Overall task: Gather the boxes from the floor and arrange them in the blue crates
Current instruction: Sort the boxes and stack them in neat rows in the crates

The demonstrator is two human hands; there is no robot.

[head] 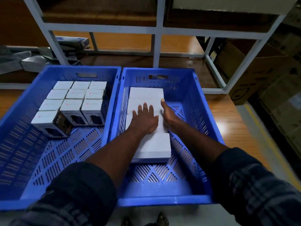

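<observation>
Two blue crates stand side by side on the floor. The right crate (192, 101) holds a row of flat white boxes (146, 93) along its left wall. My left hand (144, 119) lies flat with spread fingers on top of the middle boxes. My right hand (167, 115) rests against the right side of the same row, fingers straight and pointing away. The nearest white box (154, 146) lies free of both hands. The left crate (24, 101) holds several small white-topped boxes (73, 95) packed upright in rows at its far end.
A white metal rack frame (157, 30) stands just behind the crates on the wooden floor. Cardboard cartons (263, 66) are stacked at the right. Grey packages (32, 61) lie at the back left. My feet show at the bottom edge.
</observation>
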